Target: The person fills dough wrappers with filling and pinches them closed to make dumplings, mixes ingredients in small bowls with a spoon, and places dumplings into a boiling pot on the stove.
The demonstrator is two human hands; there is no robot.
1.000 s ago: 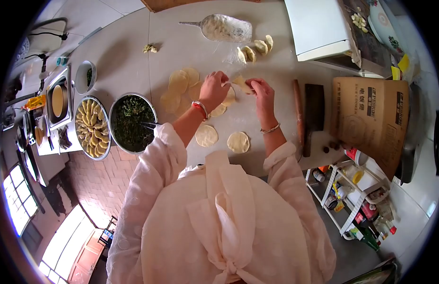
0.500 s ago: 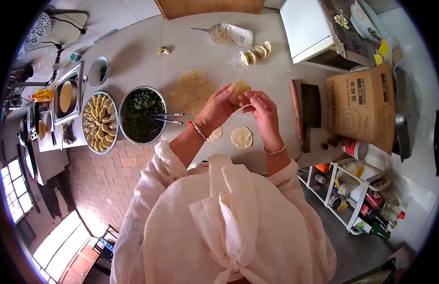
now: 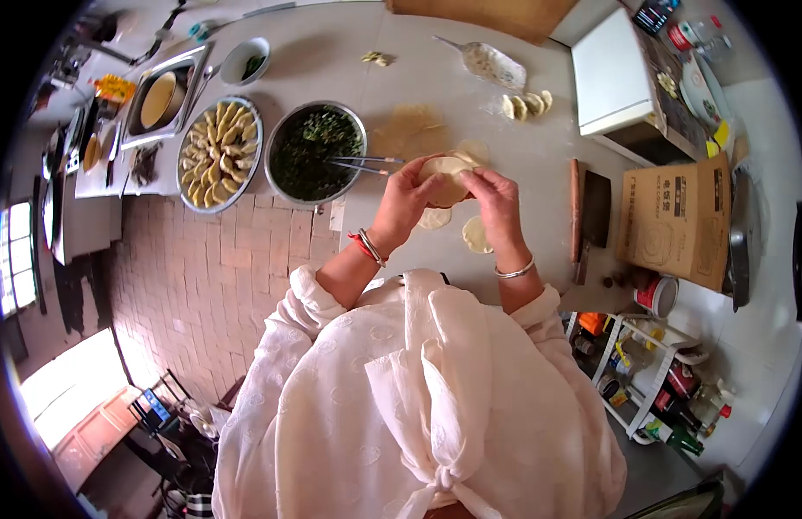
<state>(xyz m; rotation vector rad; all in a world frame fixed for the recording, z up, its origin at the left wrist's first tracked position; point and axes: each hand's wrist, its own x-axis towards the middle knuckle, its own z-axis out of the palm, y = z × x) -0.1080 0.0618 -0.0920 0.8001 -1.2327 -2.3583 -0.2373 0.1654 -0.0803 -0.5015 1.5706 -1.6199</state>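
Note:
My left hand [image 3: 404,203] and my right hand [image 3: 498,206] meet over the counter, both closed on a thin round dough wrapper [image 3: 446,183]. The thumbs press on its near face, and the fingers behind it are partly hidden. Just beyond the hands another pale round of dough [image 3: 473,151] shows; whether it is also held I cannot tell. Close below the hands, one dough wrapper [image 3: 434,219] and a second dough wrapper [image 3: 476,235] lie on the counter. To the left is a metal bowl [image 3: 364,138] of chopped green filling [image 3: 310,151], with chopsticks [image 3: 359,165] resting in it.
A round tray [image 3: 259,143] of folded dumplings stands left of the bowl. Several dumplings [image 3: 528,106] and a floury scoop [image 3: 494,67] lie at the back. A rolling pin [image 3: 576,212], a dark cleaver [image 3: 596,208] and a cardboard box [image 3: 673,216] are on the right.
The view has shifted, so the counter's things sit farther right and higher. My right hand has gone from pinching near the wrapper's edge to gripping it opposite my left hand.

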